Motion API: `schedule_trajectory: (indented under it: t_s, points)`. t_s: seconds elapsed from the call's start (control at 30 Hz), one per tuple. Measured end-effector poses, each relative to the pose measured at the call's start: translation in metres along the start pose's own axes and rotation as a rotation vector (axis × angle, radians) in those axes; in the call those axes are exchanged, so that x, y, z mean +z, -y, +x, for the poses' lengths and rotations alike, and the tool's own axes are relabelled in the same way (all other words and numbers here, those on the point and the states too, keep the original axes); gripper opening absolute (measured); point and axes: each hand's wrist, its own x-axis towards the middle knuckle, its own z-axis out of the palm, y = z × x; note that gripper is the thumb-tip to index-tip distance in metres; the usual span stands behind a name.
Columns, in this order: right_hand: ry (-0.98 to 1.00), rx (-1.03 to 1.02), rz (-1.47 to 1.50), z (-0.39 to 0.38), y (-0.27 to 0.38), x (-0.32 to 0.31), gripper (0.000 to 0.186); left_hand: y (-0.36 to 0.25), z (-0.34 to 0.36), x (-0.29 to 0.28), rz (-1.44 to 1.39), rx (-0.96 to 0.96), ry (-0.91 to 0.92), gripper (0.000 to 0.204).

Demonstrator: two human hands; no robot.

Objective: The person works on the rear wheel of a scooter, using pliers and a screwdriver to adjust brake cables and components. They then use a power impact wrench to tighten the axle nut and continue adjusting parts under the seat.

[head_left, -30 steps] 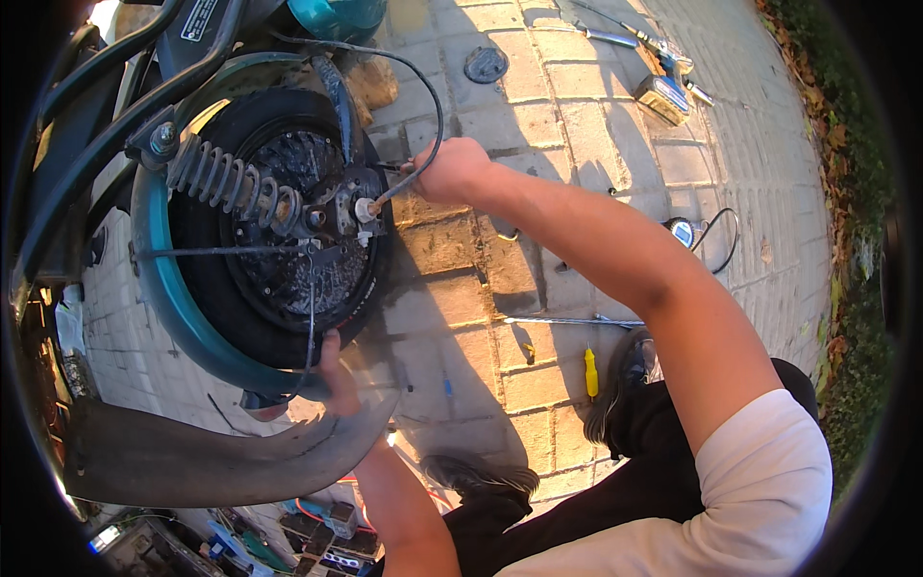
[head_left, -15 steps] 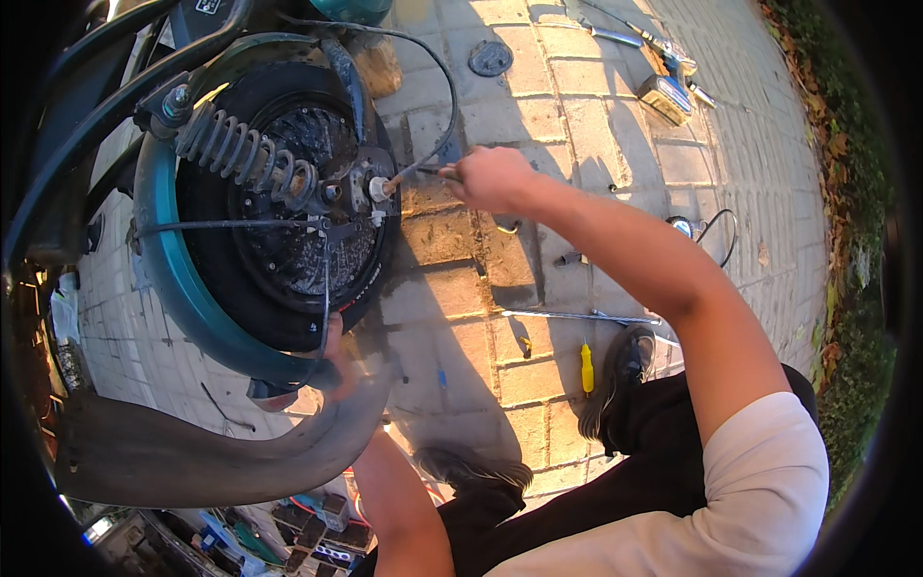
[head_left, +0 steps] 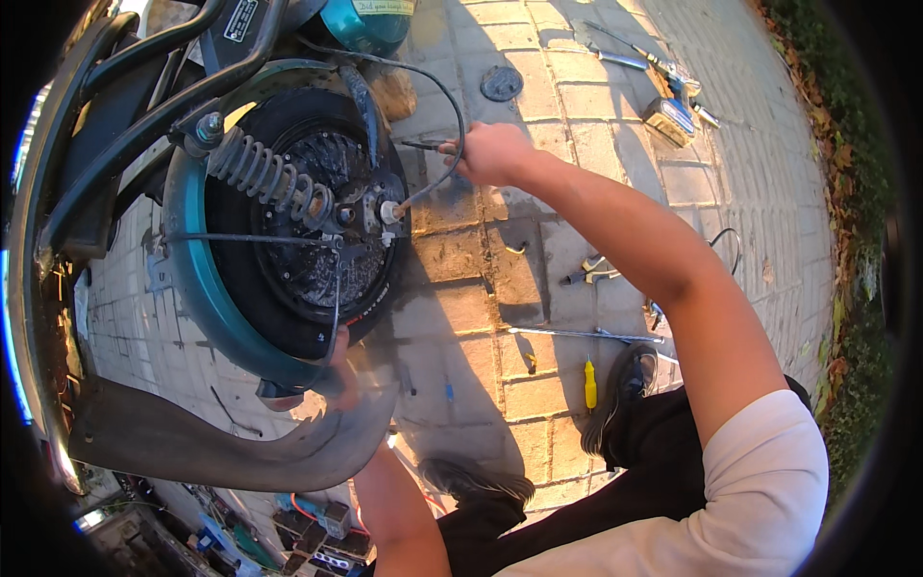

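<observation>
A black-tyred rear wheel [head_left: 380, 313] with a dirty hub stands under a teal fender [head_left: 192, 288]. Closed beside the axle nut [head_left: 389, 212], my right hand [head_left: 492, 154] grips a thin dark rod-shaped tool [head_left: 418, 145] whose end points toward the wheel. A grey cable [head_left: 452, 96] loops from the axle past my fingers. Low on the wheel, my left hand [head_left: 340, 373] holds the tyre's edge, its thumb up along the sidewall. The rubber mudflap [head_left: 240, 457] hides part of that hand and the wrist. A coil-spring shock absorber [head_left: 274, 178] crosses the wheel.
On the paving lie a yellow-handled screwdriver [head_left: 590, 385], a long metal rod [head_left: 577, 334], a small box [head_left: 670, 121] and a ratchet-like tool [head_left: 623, 60]. A round black cap [head_left: 501, 84] is farther off. Tools fill a tray [head_left: 308, 534] at lower left. A hedge [head_left: 856, 385] borders the right.
My right hand has moved up and away from the axle nut with the dark tool, closer to the cable loop. The left hand stays at the tyre. The whole view has shifted slightly.
</observation>
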Motion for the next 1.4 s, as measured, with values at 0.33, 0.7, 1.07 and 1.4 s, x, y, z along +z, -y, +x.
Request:
schedule_trajectory:
  t_s: [0.33, 0.7, 1.07, 1.4]
  points:
    - [-0.079, -0.076, 0.037, 0.038, 0.013, 0.014, 0.036, -0.046, -0.022, 0.018, -0.376, -0.559, -0.161, 0.016]
    - [-0.324, -0.272, -0.100, -0.034, 0.001, -0.162, 0.036, -0.067, 0.007, 0.012, -0.442, -1.094, 0.035, 0.026]
    - [-0.115, -0.199, -0.277, 0.008, 0.064, -0.158, 0.039, -0.071, 0.014, 0.008, -0.445, -1.131, 0.092, 0.035]
    - [-0.086, -0.074, -0.306, 0.030, 0.125, -0.146, 0.027, -0.064, 0.024, 0.003, -0.452, -1.111, 0.161, 0.044]
